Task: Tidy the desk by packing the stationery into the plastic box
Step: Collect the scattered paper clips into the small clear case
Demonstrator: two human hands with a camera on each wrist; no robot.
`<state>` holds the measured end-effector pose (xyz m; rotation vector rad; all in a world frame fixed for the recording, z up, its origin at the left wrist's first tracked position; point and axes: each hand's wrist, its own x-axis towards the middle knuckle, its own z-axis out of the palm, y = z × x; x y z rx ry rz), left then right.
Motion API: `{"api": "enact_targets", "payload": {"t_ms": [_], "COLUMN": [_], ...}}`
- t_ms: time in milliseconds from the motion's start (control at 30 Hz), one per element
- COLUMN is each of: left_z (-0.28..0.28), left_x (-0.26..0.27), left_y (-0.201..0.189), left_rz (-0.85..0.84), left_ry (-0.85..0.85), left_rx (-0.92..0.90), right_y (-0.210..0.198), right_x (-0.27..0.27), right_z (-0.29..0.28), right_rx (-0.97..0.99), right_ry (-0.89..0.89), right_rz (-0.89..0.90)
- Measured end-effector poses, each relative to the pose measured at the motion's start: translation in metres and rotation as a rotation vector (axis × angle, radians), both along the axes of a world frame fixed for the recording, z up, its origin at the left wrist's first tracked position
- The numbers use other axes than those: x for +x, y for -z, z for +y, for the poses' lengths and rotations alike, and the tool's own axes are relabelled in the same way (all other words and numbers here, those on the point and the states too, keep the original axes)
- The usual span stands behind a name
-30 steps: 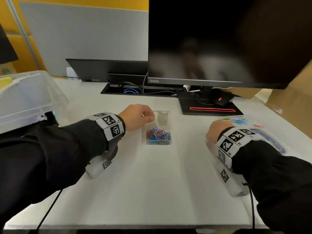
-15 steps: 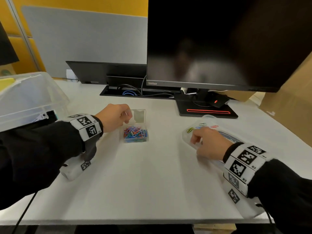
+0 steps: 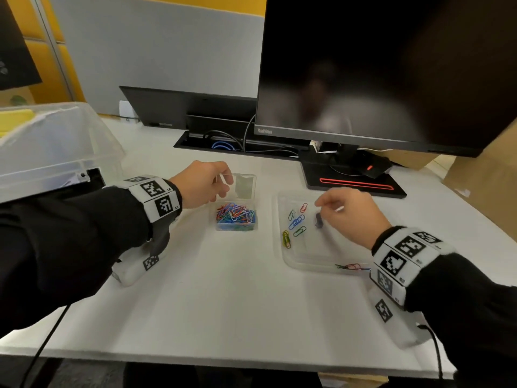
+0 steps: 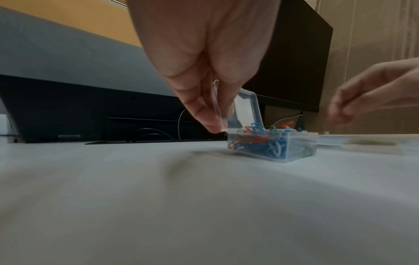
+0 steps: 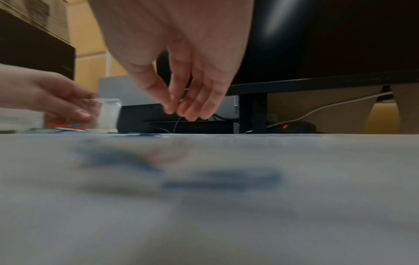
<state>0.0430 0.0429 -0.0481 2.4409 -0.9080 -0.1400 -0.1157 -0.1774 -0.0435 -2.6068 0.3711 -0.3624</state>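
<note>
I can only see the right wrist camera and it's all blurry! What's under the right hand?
Observer: In the head view, the right hand is over a clear tray with loose coloured clips in it.
Operator: Has it got one?
Observer: A dark blur sits at its fingertips. I cannot tell whether it is held.
Operator: What's the other hand holding?
Observer: In the left wrist view, the left hand pinches the upright lid of a small box full of clips.
</note>
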Motion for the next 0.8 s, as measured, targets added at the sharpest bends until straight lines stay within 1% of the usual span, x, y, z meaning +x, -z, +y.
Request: {"api": "enact_targets", "payload": {"t_ms": [67, 200, 267, 467, 700, 733, 800], "left_z": [-0.002, -0.006, -0.007, -0.007, -0.01, -0.011, -0.01], "left_x": [0.0, 0.001, 0.002, 0.001, 0.0, 0.0, -0.001], "left_y": [0.0, 0.0, 0.0, 0.001, 0.002, 0.002, 0.001], "left_rz": [0.005, 0.008, 0.013, 0.027, 0.06, 0.054, -0.012], "left_ry": [0.017, 0.043, 0.045, 0.053, 0.055, 0.051, 0.036], "left_rx": [0.009, 0.02, 0.017, 0.01, 0.003, 0.014, 0.066], "right_y": [-0.001, 0.002, 0.003, 0.001, 0.001, 0.001, 0.002], "right_x": [0.014, 0.032, 0.035, 0.034, 0.036, 0.036, 0.036], "right_z": [-0.002, 0.006, 0.008, 0.008, 0.01, 0.01, 0.01], "right_rx": [-0.044, -0.068, -0.057, -0.008, 0.017, 0.019, 0.038], "right_ry": [-0.011, -0.124, -0.163, -0.253, -0.247, -0.245, -0.243], "right_rz": [0.09, 0.342, 0.392, 0.354, 0.303, 0.297, 0.26]}}
